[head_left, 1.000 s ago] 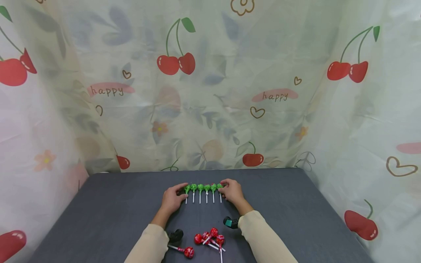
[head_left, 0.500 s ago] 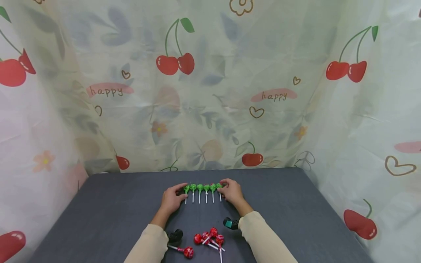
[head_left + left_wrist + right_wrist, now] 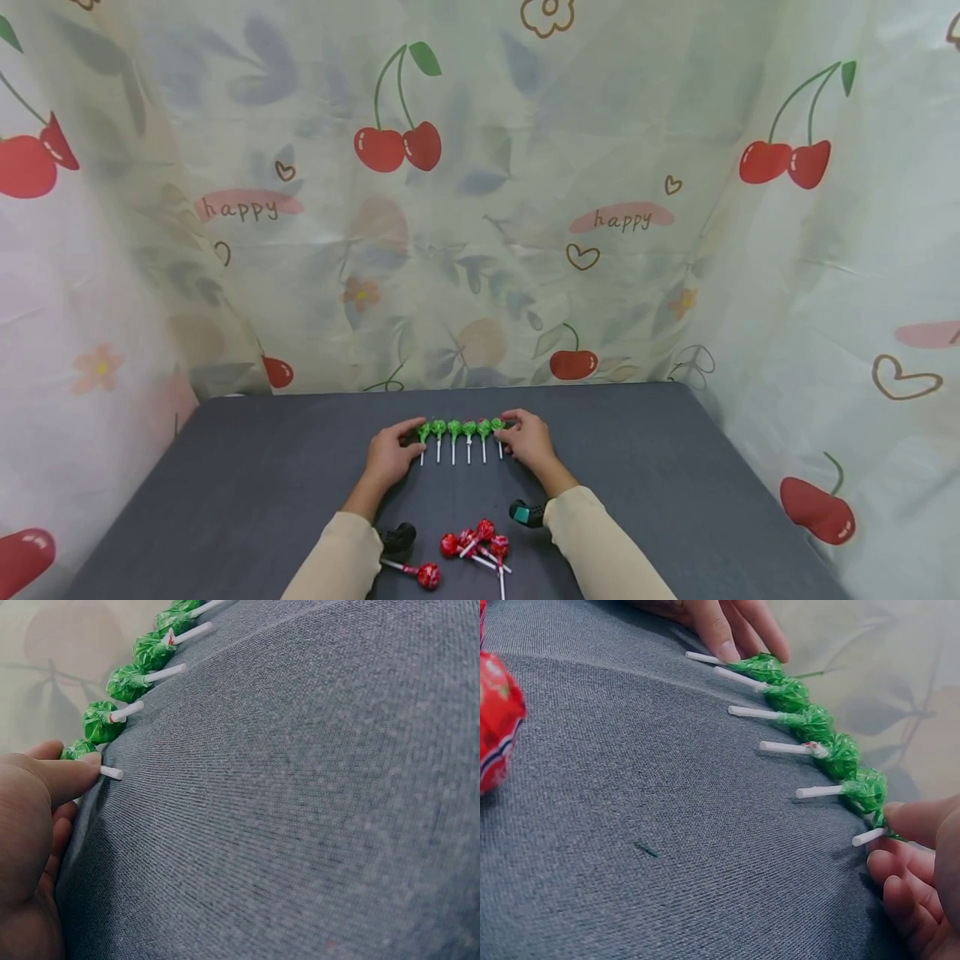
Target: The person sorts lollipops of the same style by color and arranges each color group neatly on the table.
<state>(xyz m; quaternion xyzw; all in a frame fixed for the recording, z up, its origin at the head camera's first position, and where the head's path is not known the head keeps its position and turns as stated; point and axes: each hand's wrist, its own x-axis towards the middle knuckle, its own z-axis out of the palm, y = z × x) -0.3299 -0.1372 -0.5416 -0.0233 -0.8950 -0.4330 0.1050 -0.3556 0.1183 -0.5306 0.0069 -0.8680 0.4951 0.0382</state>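
Observation:
Several green-wrapped lollipops (image 3: 453, 427) lie side by side in a row on the dark grey cloth, white sticks toward me. At the row's left end my left hand (image 3: 390, 457) pinches the leftmost green lollipop (image 3: 79, 748) between thumb and fingers. My right hand (image 3: 530, 437) does the same at the other end, its thumb and finger on the rightmost green lollipop (image 3: 868, 837), whose head is mostly hidden in the right wrist view. Closer to me, between the forearms, several red lollipops (image 3: 485, 529) lie in a crossed pile. One red lollipop (image 3: 428, 575) lies apart, by the left sleeve.
The grey cloth (image 3: 255, 492) covers the table, with a patterned curtain (image 3: 480, 250) behind and at both sides. A black device (image 3: 399, 537) sits at the left wrist, another black device (image 3: 527, 512) at the right. A small dark green scrap (image 3: 646, 849) lies on the cloth.
The head view has shifted very slightly. Both hands stay at the ends of the green row, and the lollipops lie as before.

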